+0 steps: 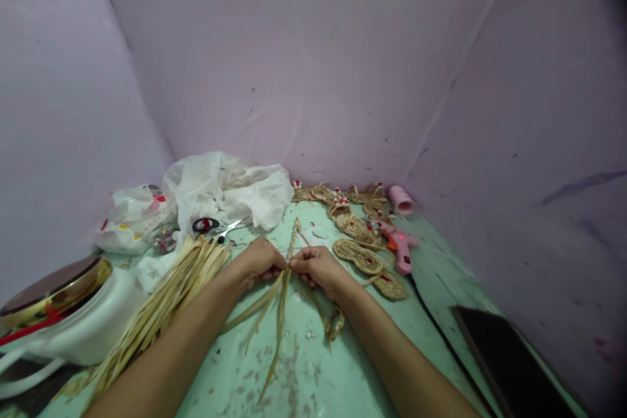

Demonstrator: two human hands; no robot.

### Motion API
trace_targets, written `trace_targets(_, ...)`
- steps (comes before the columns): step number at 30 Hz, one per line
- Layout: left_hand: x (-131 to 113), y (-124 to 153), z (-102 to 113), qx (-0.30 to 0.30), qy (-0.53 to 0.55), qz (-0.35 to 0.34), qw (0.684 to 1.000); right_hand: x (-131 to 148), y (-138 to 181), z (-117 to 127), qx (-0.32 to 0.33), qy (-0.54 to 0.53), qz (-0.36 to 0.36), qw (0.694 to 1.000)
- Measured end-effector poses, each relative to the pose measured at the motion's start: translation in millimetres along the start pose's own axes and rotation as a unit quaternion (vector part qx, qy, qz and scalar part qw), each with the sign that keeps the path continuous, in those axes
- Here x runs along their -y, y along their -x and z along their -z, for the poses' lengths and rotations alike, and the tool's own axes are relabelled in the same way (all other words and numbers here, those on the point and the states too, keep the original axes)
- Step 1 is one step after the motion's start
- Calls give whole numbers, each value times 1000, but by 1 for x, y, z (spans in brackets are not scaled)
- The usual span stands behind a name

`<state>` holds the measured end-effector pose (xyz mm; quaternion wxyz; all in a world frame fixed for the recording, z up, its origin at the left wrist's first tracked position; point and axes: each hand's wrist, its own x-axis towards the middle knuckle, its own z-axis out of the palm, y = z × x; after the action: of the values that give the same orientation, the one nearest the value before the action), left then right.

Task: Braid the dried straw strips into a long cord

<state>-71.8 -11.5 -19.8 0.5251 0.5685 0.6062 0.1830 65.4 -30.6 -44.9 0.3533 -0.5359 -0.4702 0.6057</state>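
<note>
My left hand (262,260) and my right hand (317,268) meet at the middle of the table, fingertips pinched close together. Between them they grip a thin braid (296,230) of dried plant fibre, whose plaited end points away from me. Loose fibre strands (281,317) hang from the pinch toward me. A looped plaited length (336,325) lies below my right wrist. Beside my left forearm rests a bundle of dry, straw-coloured strips (159,304). Coiled woven soles and small slippers (360,256) with red and white beads lie right of my right hand.
A pink glue gun (403,249) with a black cord lies at right, near a pink spool (401,200). A dark flat object (509,359) is nearer. Scissors (229,230), white plastic bags (225,186) and a white container (98,326) are at left. Walls enclose the table.
</note>
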Motion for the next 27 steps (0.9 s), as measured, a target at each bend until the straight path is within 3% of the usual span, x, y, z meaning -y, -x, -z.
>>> trace_targets(3,-1,-3,-1,3,21,32,999,1,0,-1,-10,19,1,1000)
trace_targets(6,-2,-4,-1,56,46,106,992,0,1,-1,-11,23,10,1000)
trace_targets(10,-1,-3,-3,86,78,97,988,-1,1,1,2,14,8,1000)
trace_targets(16,-3,3,-8,-7,-28,23,999,1,2,3,12,-5,-2,1000)
trace_targets(20,-7,7,-10,-38,-4,6,999,0,1,6,29,-30,9,999)
trace_targets(27,-1,4,-12,79,124,32,989,-2,0,13,60,-52,21,997)
